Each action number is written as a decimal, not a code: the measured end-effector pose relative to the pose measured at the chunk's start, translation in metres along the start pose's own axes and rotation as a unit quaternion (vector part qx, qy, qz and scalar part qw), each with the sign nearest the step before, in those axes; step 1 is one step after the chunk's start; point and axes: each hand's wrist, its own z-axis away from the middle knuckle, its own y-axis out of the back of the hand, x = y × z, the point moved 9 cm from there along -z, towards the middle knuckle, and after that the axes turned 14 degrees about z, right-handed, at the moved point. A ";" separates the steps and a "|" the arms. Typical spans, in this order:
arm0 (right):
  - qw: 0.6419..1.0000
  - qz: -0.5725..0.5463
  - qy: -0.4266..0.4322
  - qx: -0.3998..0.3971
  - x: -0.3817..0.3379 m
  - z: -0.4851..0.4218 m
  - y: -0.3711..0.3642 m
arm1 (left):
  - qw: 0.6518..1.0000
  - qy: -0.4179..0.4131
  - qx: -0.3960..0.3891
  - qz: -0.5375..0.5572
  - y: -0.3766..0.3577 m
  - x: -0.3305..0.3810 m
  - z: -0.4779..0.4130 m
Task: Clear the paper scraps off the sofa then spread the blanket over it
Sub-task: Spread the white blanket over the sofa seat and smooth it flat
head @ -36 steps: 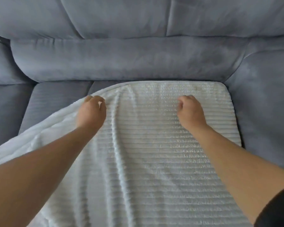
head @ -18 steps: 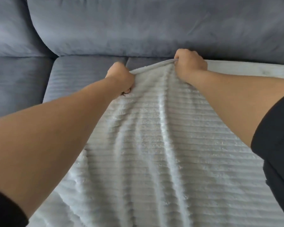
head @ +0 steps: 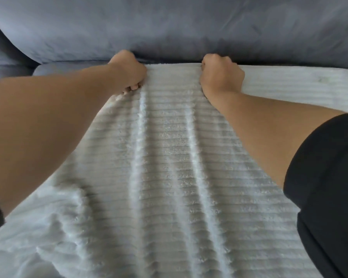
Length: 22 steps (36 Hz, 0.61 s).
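1. Both fists have pushed the far edge of the white ribbed blanket (head: 169, 167) up to 12 o'clock, against the sofa's back cushion (head: 169, 27).
2. The left hand (head: 129, 71) at 11 o'clock and the right hand (head: 221, 74) at 1 o'clock have fingers curled tight on that edge.
3. The blanket now covers the seat. Its 7 o'clock side is bunched and probably needs smoothing.
4. No bin or paper scraps show.

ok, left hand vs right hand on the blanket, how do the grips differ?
The left hand sits at the left end of the blanket's far edge, with bare seat cushion to its left. The right hand is further in, with flat blanket running on to its right. The left hand shows curled fingertips underneath, the right hand only knuckles and the back of the fist. Shared: both grip the blanket's far edge, close against the back cushion.
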 end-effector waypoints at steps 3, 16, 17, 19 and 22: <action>1.000 -0.019 -0.013 0.011 0.003 0.004 0.000 | 0.993 0.057 -0.076 0.074 -0.002 -0.003 -0.004; 0.967 0.196 0.157 -0.029 -0.039 -0.004 0.025 | 0.991 0.029 -0.047 0.125 -0.008 0.004 -0.015; 0.962 0.212 0.165 -0.039 -0.041 -0.004 0.024 | 0.994 0.012 -0.047 0.099 -0.008 0.005 -0.015; 0.960 0.218 0.164 -0.057 -0.045 -0.006 0.022 | 0.996 -0.017 -0.021 0.085 -0.008 0.006 -0.014; 0.960 0.212 0.158 -0.093 -0.056 -0.009 0.029 | 0.993 -0.024 0.038 0.111 -0.010 -0.001 -0.013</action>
